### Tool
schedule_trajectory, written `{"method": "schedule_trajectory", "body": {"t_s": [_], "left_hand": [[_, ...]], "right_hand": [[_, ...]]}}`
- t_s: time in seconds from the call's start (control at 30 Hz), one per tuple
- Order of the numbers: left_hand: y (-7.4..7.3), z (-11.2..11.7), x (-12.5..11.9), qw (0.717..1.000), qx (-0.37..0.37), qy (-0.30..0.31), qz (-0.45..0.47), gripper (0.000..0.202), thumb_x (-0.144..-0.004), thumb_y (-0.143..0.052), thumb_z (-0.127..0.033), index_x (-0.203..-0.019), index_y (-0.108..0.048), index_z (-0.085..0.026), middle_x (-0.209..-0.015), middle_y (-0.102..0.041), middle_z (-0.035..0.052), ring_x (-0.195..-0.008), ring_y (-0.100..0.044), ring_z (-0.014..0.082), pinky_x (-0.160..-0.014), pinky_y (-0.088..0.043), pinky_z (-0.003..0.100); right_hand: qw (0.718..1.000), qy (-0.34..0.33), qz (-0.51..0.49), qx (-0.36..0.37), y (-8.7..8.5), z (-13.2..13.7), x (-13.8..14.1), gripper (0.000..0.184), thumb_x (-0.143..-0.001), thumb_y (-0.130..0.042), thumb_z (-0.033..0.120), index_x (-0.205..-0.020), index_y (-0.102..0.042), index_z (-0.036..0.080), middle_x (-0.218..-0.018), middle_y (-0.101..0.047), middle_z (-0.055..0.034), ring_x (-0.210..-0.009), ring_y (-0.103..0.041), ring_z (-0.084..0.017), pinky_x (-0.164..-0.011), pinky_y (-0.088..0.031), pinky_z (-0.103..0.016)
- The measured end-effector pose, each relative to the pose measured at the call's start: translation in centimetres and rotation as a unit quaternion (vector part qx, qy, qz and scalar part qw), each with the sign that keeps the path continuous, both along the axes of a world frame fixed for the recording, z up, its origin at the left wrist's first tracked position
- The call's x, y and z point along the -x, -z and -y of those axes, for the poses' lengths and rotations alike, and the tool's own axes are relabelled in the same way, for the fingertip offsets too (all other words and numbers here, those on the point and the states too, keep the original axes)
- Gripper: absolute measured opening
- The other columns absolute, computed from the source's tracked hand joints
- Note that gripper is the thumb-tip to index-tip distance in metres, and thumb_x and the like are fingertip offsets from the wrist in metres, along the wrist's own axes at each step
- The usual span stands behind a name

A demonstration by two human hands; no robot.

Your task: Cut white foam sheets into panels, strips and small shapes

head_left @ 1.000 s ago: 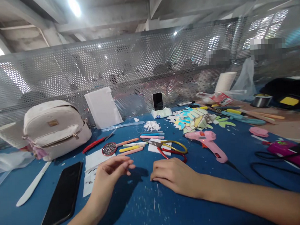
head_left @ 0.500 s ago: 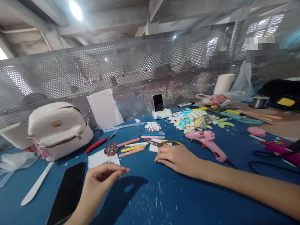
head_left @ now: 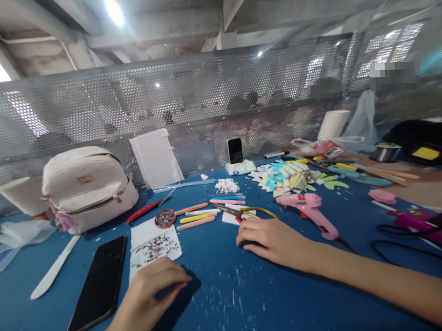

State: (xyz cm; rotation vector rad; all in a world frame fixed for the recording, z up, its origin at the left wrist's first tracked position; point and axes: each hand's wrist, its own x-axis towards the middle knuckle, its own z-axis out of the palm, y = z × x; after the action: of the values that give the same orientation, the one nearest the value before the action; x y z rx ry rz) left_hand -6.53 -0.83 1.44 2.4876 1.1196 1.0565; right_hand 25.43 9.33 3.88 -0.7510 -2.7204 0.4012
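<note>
My left hand (head_left: 156, 288) is low over the table, thumb and fingertips pinched together; anything between them is too small to make out. Just beyond it lies a white paper sheet (head_left: 151, 246) scattered with small dark and orange bits. A round red-rimmed dish (head_left: 165, 218) full of dark glittery bits stands at the sheet's top edge. My right hand (head_left: 266, 236) rests on the table with loosely bent fingers, the thumb apart from them, holding nothing I can see. Right beyond its fingers are yellow-handled scissors (head_left: 259, 211) over a small white paper piece.
A black phone (head_left: 98, 288) and white knife-shaped stick (head_left: 55, 268) lie left, before a pale backpack (head_left: 86, 191). Several coloured sticks (head_left: 197, 217), red-handled pliers (head_left: 144, 212), a paper-scrap heap (head_left: 283, 175) and a pink glue gun (head_left: 309, 210) lie beyond my hands. A perforated metal screen (head_left: 196, 113) stands behind.
My left hand has turned over and come down toward the table, slightly right, uncovering the bits on the paper. My right hand has shifted a little right in view, along with the whole scene.
</note>
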Motion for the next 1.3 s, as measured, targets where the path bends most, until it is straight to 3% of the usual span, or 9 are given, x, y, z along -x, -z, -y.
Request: {"method": "schedule_trajectory", "body": {"t_s": [0.23,0.37,0.47,0.6,0.73,0.9,1.03,1.17,1.3], "left_hand": [[-2.3,-2.7,0.5,0.999,0.010,-0.036,-0.001,0.019,-0.096,-0.057,-0.021,-0.092,-0.075,-0.025,-0.086,-0.077,0.0008,-0.078,-0.073,0.0143,-0.073,-0.056,0.021],[-4.5,-8.2,1.0,0.994,0.032,-0.102,-0.013,0.020,-0.097,-0.060,-0.031,-0.092,-0.074,-0.018,-0.086,-0.076,0.0030,-0.077,-0.072,0.0167,-0.072,-0.056,0.027],[-5.2,-12.9,1.4,0.989,0.050,-0.129,-0.042,0.022,-0.098,-0.061,-0.036,-0.097,-0.068,-0.015,-0.094,-0.071,0.0032,-0.084,-0.069,0.0158,-0.081,-0.058,0.035],[-5.1,-17.4,2.8,0.980,0.063,-0.177,-0.070,0.024,-0.098,-0.061,-0.036,-0.110,-0.065,-0.015,-0.108,-0.068,0.0060,-0.092,-0.067,0.0180,-0.084,-0.058,0.038],[-4.3,-19.8,4.5,0.973,0.078,-0.201,-0.085,0.027,-0.098,-0.061,-0.036,-0.115,-0.063,-0.016,-0.115,-0.066,0.0073,-0.097,-0.066,0.0197,-0.085,-0.057,0.039],[-2.8,-21.3,5.3,0.978,0.101,-0.164,-0.084,0.028,-0.097,-0.062,-0.036,-0.116,-0.063,-0.015,-0.114,-0.066,0.0072,-0.096,-0.067,0.0193,-0.084,-0.058,0.039],[-3.4,-23.4,6.6,0.977,0.057,-0.204,-0.002,0.029,-0.097,-0.062,-0.036,-0.118,-0.063,-0.016,-0.117,-0.065,0.0078,-0.100,-0.066,0.0207,-0.087,-0.057,0.041],[-5.0,-26.5,9.0,0.928,-0.029,-0.345,0.138,0.035,-0.097,-0.062,-0.036,-0.127,-0.058,-0.016,-0.127,-0.060,0.0100,-0.109,-0.063,0.0240,-0.092,-0.055,0.045],[-5.1,-29.0,10.8,0.869,-0.074,-0.438,0.219,0.038,-0.097,-0.063,-0.035,-0.130,-0.056,-0.017,-0.132,-0.058,0.0107,-0.114,-0.061,0.0257,-0.095,-0.054,0.048]], "right_hand": [[0.999,0.020,-0.018,0.039,-1.8,-1.9,3.3,0.017,-0.096,-0.058,0.014,-0.098,-0.073,0.021,-0.099,-0.073,-0.0021,-0.090,-0.067,-0.017,-0.081,-0.050,-0.029],[0.998,0.051,-0.009,0.039,-3.3,-6.1,8.0,0.021,-0.101,-0.051,0.013,-0.114,-0.067,0.017,-0.109,-0.072,-0.0051,-0.096,-0.068,-0.016,-0.084,-0.054,-0.031],[0.995,0.092,0.025,0.007,-3.8,-10.1,11.0,0.022,-0.099,-0.062,0.030,-0.116,-0.065,0.016,-0.118,-0.066,-0.0084,-0.102,-0.066,-0.022,-0.089,-0.056,-0.042],[0.986,0.153,0.045,-0.050,-4.5,-14.6,12.6,0.028,-0.100,-0.062,0.032,-0.123,-0.061,0.017,-0.125,-0.062,-0.0098,-0.106,-0.064,-0.024,-0.090,-0.056,-0.045],[0.978,0.181,0.049,-0.092,-5.4,-17.7,12.5,0.033,-0.099,-0.062,0.032,-0.129,-0.059,0.018,-0.132,-0.059,-0.0109,-0.112,-0.062,-0.026,-0.093,-0.054,-0.047],[0.973,0.193,0.107,-0.064,-5.8,-19.8,12.1,0.028,-0.099,-0.062,0.032,-0.124,-0.061,0.018,-0.124,-0.063,-0.0092,-0.104,-0.065,-0.023,-0.087,-0.057,-0.042],[0.974,0.196,0.082,-0.076,-6.0,-20.5,12.6,0.027,-0.100,-0.061,0.032,-0.123,-0.062,0.018,-0.125,-0.062,-0.0094,-0.105,-0.065,-0.024,-0.089,-0.057,-0.043],[0.976,0.194,0.009,-0.102,-6.4,-20.9,13.8,0.028,-0.100,-0.061,0.032,-0.124,-0.061,0.017,-0.127,-0.062,-0.0100,-0.108,-0.064,-0.024,-0.091,-0.056,-0.045],[0.974,0.189,-0.067,-0.107,-6.7,-20.9,14.5,0.028,-0.100,-0.061,0.032,-0.124,-0.062,0.017,-0.127,-0.061,-0.0101,-0.109,-0.063,-0.025,-0.092,-0.055,-0.046]]}}
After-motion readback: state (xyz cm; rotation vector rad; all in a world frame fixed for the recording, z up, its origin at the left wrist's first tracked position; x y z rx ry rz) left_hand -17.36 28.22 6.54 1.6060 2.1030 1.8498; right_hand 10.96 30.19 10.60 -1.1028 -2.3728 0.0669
